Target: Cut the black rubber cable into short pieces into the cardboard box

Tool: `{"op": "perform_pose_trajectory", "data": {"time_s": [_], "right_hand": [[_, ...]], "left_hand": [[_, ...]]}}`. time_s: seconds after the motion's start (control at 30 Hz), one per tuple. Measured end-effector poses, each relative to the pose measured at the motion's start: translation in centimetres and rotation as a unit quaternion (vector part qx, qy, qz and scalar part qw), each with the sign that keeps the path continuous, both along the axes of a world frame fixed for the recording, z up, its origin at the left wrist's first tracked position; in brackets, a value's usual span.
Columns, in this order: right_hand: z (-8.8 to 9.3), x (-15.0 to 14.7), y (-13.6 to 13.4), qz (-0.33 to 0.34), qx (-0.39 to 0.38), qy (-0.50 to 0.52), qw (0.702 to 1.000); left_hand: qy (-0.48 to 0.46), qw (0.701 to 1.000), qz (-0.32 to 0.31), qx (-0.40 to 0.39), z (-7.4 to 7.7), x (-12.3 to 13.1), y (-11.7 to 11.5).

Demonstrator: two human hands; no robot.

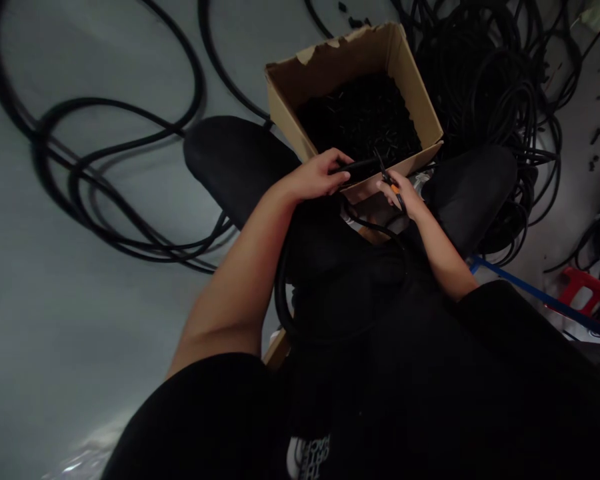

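My left hand (316,177) is closed around a black hose (361,165) and holds its end level over the near edge of a cardboard box (404,63). My right hand (404,193) grips a pair of cutters with orange handles (389,180). Their blades meet the hose just right of my left fingers. The box is filled with short black cut pieces (360,117). The rest of the hose loops down across my lap (285,293).
Long black hoses (115,167) lie in loops on the grey floor at left. A dense tangle of black hose (500,87) is piled right of the box. A blue bar (530,293) and a red object (587,290) lie at the right edge.
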State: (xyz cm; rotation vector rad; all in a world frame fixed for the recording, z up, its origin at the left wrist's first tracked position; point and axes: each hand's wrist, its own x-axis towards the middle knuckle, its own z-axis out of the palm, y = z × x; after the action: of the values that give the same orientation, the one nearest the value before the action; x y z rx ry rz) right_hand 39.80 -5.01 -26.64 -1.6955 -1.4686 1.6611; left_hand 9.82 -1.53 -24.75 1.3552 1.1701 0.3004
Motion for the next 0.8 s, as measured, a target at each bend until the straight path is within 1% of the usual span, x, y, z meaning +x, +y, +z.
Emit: {"op": "perform_pose_trajectory", "data": {"time_s": [0.13, 0.27, 0.37, 0.53, 0.67, 0.8], "right_hand": [[0.3, 0.4, -0.1, 0.019, -0.011, 0.003, 1.000], [0.3, 0.6, -0.3, 0.027, -0.021, -0.008, 0.999], [0.3, 0.8, -0.5, 0.026, -0.035, 0.001, 0.999], [0.6, 0.9, -0.9, 0.021, -0.034, 0.026, 0.999], [0.8, 0.7, -0.8, 0.025, -0.034, -0.003, 0.999], [1.7, 0.5, -0.3, 0.032, 0.008, -0.037, 0.999]], "left_hand": [[0.026, 0.999, 0.002, 0.032, -0.1, 1.2, -0.7], [0.043, 0.996, 0.005, 0.074, -0.2, 2.1, -0.7], [0.050, 0.995, -0.007, 0.087, -0.6, 1.9, -0.5], [0.052, 0.993, -0.040, 0.095, -1.0, 1.6, -0.6], [0.049, 0.993, -0.050, 0.097, -1.1, 1.5, -0.6], [0.045, 0.992, -0.040, 0.109, -1.4, 1.3, -0.5]]}}
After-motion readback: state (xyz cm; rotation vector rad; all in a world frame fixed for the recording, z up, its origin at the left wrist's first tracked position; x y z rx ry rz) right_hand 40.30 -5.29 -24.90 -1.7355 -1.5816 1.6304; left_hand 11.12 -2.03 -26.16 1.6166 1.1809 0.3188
